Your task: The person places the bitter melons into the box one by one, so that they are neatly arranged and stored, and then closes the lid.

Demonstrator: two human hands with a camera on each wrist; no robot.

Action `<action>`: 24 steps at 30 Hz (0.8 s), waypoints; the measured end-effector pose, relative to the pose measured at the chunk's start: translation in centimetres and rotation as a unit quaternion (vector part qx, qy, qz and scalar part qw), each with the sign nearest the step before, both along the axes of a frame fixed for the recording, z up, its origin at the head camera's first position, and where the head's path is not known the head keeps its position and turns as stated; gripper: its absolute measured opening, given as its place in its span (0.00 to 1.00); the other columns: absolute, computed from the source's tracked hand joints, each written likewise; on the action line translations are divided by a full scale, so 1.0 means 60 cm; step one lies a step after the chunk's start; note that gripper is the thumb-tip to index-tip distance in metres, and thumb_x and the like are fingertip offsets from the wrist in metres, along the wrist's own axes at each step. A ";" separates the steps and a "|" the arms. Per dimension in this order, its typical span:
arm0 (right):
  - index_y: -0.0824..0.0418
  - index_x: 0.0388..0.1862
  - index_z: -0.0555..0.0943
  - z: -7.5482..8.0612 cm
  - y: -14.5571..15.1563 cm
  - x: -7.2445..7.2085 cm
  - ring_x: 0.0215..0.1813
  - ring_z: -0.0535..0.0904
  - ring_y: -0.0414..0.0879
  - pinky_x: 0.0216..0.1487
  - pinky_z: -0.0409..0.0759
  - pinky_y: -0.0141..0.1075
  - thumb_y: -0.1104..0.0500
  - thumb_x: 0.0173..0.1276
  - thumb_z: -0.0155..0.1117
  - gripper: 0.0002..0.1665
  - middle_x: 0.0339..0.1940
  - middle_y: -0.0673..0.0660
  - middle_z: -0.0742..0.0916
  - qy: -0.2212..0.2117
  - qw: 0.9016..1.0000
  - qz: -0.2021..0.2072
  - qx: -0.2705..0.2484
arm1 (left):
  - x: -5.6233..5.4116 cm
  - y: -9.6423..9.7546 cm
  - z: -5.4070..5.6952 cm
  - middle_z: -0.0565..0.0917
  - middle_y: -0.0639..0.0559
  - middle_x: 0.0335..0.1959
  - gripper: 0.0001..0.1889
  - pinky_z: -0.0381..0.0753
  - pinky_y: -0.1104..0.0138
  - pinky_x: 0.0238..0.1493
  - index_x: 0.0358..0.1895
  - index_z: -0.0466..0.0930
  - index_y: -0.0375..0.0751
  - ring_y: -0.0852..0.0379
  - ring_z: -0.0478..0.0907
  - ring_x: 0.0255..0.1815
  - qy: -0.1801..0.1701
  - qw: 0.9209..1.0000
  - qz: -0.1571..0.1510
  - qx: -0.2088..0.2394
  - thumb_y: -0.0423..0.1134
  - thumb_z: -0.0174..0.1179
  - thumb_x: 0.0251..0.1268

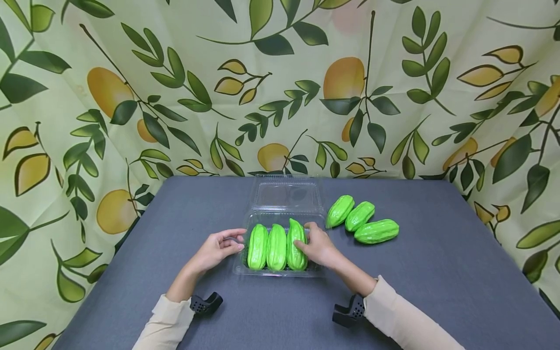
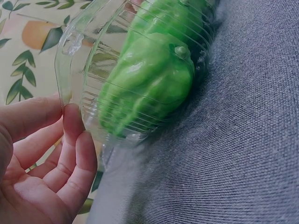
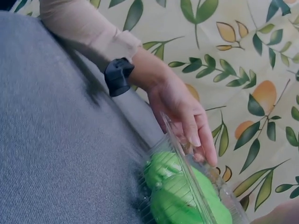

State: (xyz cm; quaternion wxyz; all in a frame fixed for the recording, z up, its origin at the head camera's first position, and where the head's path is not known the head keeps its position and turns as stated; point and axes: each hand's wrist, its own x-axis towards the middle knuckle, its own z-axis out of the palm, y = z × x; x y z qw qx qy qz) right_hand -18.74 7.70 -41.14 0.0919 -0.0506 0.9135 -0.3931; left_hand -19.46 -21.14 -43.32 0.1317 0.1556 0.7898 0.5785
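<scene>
Three ridged green gourds (image 1: 276, 247) upright side by side in the open clear box (image 1: 280, 273), your left hand (image 1: 220, 249) pinching its rim, your right hand (image 1: 323, 247) gripping the rightmost gourd (image 1: 296, 255), three others (image 1: 360, 217) beside it.

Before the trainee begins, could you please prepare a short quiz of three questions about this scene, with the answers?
1. How many green vegetables lie on the table outside the clear container?
2. True or false: the lid lies open at the far side of the container.
3. In the head view, which hand grips the rightmost vegetable in the container?
A) the left
B) the right

Key:
1. Three, grouped to the right of the container.
2. True.
3. B, the right hand, with its thumb on the vegetable.
</scene>
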 end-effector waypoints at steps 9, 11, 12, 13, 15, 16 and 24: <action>0.75 0.62 0.72 0.005 0.006 0.003 0.45 0.80 0.57 0.49 0.79 0.50 0.54 0.64 0.65 0.34 0.49 0.71 0.81 0.035 0.997 0.027 0.065 | -0.001 0.005 -0.001 0.75 0.24 0.52 0.25 0.79 0.78 0.41 0.64 0.66 0.22 0.74 0.79 0.36 -0.004 1.000 0.000 0.003 0.28 0.58 0.65; 0.74 0.62 0.72 0.009 0.008 0.005 0.43 0.79 0.55 0.46 0.79 0.48 0.54 0.64 0.65 0.33 0.49 0.70 0.81 0.037 0.997 0.025 0.066 | -0.002 0.005 -0.001 0.75 0.23 0.52 0.25 0.79 0.78 0.41 0.64 0.66 0.21 0.75 0.79 0.36 -0.003 1.000 -0.002 0.004 0.28 0.57 0.65; 0.74 0.62 0.73 0.011 0.010 0.006 0.41 0.79 0.53 0.44 0.79 0.47 0.54 0.64 0.65 0.33 0.48 0.69 0.81 0.035 0.997 0.023 0.063 | -0.002 0.004 -0.001 0.75 0.23 0.52 0.25 0.79 0.78 0.41 0.64 0.66 0.21 0.75 0.79 0.36 -0.002 1.000 -0.003 0.005 0.28 0.57 0.65; 0.73 0.62 0.73 0.013 0.011 0.007 0.41 0.79 0.53 0.44 0.80 0.46 0.55 0.65 0.65 0.32 0.48 0.69 0.81 0.035 0.997 0.021 0.058 | -0.002 0.004 0.000 0.75 0.23 0.52 0.25 0.79 0.78 0.41 0.64 0.66 0.22 0.74 0.79 0.36 -0.004 1.000 -0.002 0.005 0.28 0.57 0.65; 0.73 0.62 0.73 0.018 0.015 0.010 0.44 0.81 0.54 0.45 0.81 0.45 0.56 0.65 0.65 0.31 0.50 0.69 0.81 0.035 0.998 0.018 0.044 | -0.002 0.003 0.000 0.75 0.23 0.52 0.26 0.80 0.76 0.41 0.64 0.66 0.22 0.74 0.79 0.36 -0.003 1.000 -0.002 0.005 0.29 0.58 0.65; 0.73 0.62 0.73 0.018 0.017 0.011 0.46 0.81 0.55 0.46 0.82 0.45 0.56 0.65 0.65 0.30 0.51 0.68 0.82 0.033 0.999 0.016 0.035 | -0.002 0.002 0.001 0.75 0.23 0.52 0.26 0.80 0.76 0.42 0.64 0.66 0.22 0.74 0.79 0.36 -0.003 1.000 -0.002 0.005 0.29 0.58 0.65; 0.70 0.58 0.76 0.021 0.038 0.024 0.50 0.84 0.58 0.49 0.83 0.45 0.59 0.67 0.62 0.23 0.48 0.66 0.86 0.049 0.998 0.007 -0.049 | -0.001 0.001 -0.001 0.75 0.24 0.51 0.26 0.79 0.77 0.42 0.64 0.66 0.22 0.74 0.79 0.36 -0.007 1.000 0.000 0.003 0.29 0.58 0.65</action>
